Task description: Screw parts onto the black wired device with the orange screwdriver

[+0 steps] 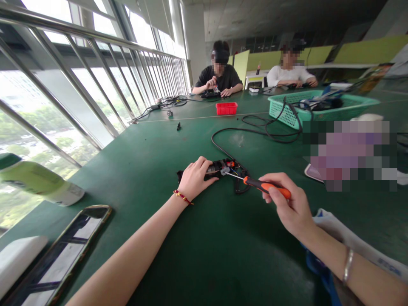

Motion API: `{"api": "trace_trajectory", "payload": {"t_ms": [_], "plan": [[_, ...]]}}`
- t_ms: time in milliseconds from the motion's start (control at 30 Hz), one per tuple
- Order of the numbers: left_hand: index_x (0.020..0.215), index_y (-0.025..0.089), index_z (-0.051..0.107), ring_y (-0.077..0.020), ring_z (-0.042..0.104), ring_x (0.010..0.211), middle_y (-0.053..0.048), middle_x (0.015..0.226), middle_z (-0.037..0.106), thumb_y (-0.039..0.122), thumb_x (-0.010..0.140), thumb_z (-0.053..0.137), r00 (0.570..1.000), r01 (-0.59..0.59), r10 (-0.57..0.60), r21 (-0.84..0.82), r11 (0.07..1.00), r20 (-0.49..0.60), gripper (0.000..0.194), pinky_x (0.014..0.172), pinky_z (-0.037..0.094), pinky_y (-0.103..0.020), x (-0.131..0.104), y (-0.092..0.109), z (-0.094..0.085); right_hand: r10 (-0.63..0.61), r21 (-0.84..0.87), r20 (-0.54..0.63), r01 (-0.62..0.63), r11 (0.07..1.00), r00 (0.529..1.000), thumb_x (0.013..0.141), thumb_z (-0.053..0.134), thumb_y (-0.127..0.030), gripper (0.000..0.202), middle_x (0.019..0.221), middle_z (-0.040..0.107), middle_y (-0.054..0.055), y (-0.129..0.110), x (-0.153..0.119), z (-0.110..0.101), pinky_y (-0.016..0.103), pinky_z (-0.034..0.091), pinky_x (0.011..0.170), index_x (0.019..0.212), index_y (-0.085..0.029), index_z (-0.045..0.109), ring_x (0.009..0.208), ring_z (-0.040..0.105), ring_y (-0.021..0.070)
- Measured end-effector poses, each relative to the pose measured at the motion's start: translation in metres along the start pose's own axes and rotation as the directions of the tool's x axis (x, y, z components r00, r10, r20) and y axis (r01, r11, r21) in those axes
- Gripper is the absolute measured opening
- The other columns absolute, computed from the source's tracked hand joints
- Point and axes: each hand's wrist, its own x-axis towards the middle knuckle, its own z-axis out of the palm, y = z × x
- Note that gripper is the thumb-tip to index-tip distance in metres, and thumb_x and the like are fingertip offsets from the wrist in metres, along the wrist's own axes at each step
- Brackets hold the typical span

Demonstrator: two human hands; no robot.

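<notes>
My left hand (196, 177) is wrapped over a black corded device (219, 166), pressing it on the green table. The device's right end is opened up, with coloured wires and a small red part showing. In my right hand (287, 199) is a screwdriver (267, 187) with an orange and black handle. Its thin shaft points left, and the tip meets or sits just above a grey part inside the device. I cannot tell whether it touches. A black cable (219, 138) runs from the device towards the back right. The part under my left palm is hidden.
A red tray (226, 109) and a small black piece (179, 126) lie further back on the table (153, 157). A green basket (283, 112) with tools and cables stands back right. A phone (68, 250) and a green bottle (38, 180) lie at left. Two people sit across.
</notes>
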Motion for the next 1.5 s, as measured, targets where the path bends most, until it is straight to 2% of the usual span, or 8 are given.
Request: {"api": "trace_trajectory", "payload": {"t_ms": [433,600,833,933,1067,1233,1400,1500], "plan": [[0.110,0.019,0.049,-0.0193,0.057,0.089,-0.006,0.106,0.054,0.027,0.080,0.055,0.997,-0.073,0.074,-0.030,0.997,0.017,0.031,0.079,0.047,-0.033,0.000,-0.003,0.000,-0.369,-0.269,-0.149,0.321,0.908,0.918,0.072,0.058,-0.020,0.032,0.086,0.063,0.006,-0.007,-0.001,0.000,0.032,0.053,0.064,0.103,-0.021,0.051,0.074,0.063,0.0193],[0.109,0.018,0.050,-0.0201,0.056,0.094,-0.007,0.107,0.055,0.025,0.082,0.054,0.997,-0.081,0.082,-0.037,0.996,0.010,0.029,0.082,0.046,-0.033,0.001,-0.001,-0.002,-0.307,-0.269,-0.029,0.289,0.919,0.951,0.078,0.054,-0.020,0.012,0.072,0.065,0.000,-0.013,0.000,-0.003,0.027,0.050,0.056,0.089,-0.023,0.056,0.060,0.061,0.0140],[0.112,0.017,0.048,-0.0206,0.055,0.101,-0.008,0.111,0.057,0.022,0.081,0.055,0.995,-0.098,0.098,-0.071,0.993,0.003,0.031,0.090,0.044,-0.035,0.002,-0.001,-0.001,-0.397,-0.253,-0.129,0.357,0.899,0.909,0.074,0.060,-0.017,0.035,0.089,0.062,0.006,-0.009,0.001,0.000,0.033,0.052,0.067,0.107,-0.021,0.050,0.080,0.062,0.0194],[0.112,0.017,0.048,-0.0206,0.057,0.099,-0.007,0.108,0.059,0.023,0.081,0.054,0.995,-0.093,0.094,-0.086,0.992,0.014,0.032,0.090,0.044,-0.035,0.001,-0.001,0.000,-0.405,-0.285,-0.082,0.368,0.885,0.911,0.075,0.059,-0.019,0.025,0.081,0.063,0.003,-0.011,0.002,0.000,0.033,0.052,0.066,0.099,-0.023,0.053,0.075,0.062,0.0188],[0.115,0.018,0.047,-0.0219,0.057,0.099,-0.008,0.107,0.060,0.021,0.078,0.052,0.996,-0.087,0.090,-0.087,0.992,0.020,0.037,0.091,0.044,-0.038,0.001,-0.001,0.000,-0.302,-0.276,-0.014,0.287,0.918,0.953,0.080,0.053,-0.021,0.011,0.075,0.063,0.001,-0.011,0.001,0.000,0.031,0.051,0.062,0.090,-0.023,0.055,0.067,0.061,0.0156],[0.116,0.017,0.047,-0.0218,0.056,0.100,-0.007,0.107,0.060,0.015,0.075,0.049,0.996,-0.086,0.088,-0.084,0.993,0.030,0.041,0.090,0.043,-0.036,0.000,-0.001,0.000,-0.296,-0.195,-0.193,0.260,0.946,0.935,0.075,0.060,-0.020,0.032,0.090,0.060,0.007,-0.003,-0.002,0.001,0.034,0.052,0.069,0.105,-0.021,0.050,0.083,0.060,0.0203],[0.116,0.019,0.047,-0.0217,0.056,0.100,-0.007,0.107,0.060,0.016,0.075,0.050,0.997,-0.066,0.069,-0.092,0.994,0.035,0.041,0.090,0.043,-0.037,0.001,-0.001,0.001,-0.234,-0.223,-0.043,0.219,0.950,0.971,0.080,0.055,-0.022,0.018,0.079,0.062,0.003,-0.006,-0.002,-0.001,0.030,0.051,0.063,0.097,-0.022,0.055,0.071,0.060,0.0167],[0.115,0.018,0.047,-0.0213,0.056,0.100,-0.006,0.106,0.060,0.016,0.076,0.050,0.997,-0.063,0.066,-0.086,0.994,0.038,0.040,0.090,0.043,-0.036,0.001,-0.001,0.001,-0.161,-0.188,-0.079,0.143,0.972,0.984,0.082,0.054,-0.023,0.023,0.078,0.060,0.002,-0.005,-0.002,0.001,0.028,0.050,0.059,0.105,-0.021,0.053,0.065,0.060,0.0142]]}}
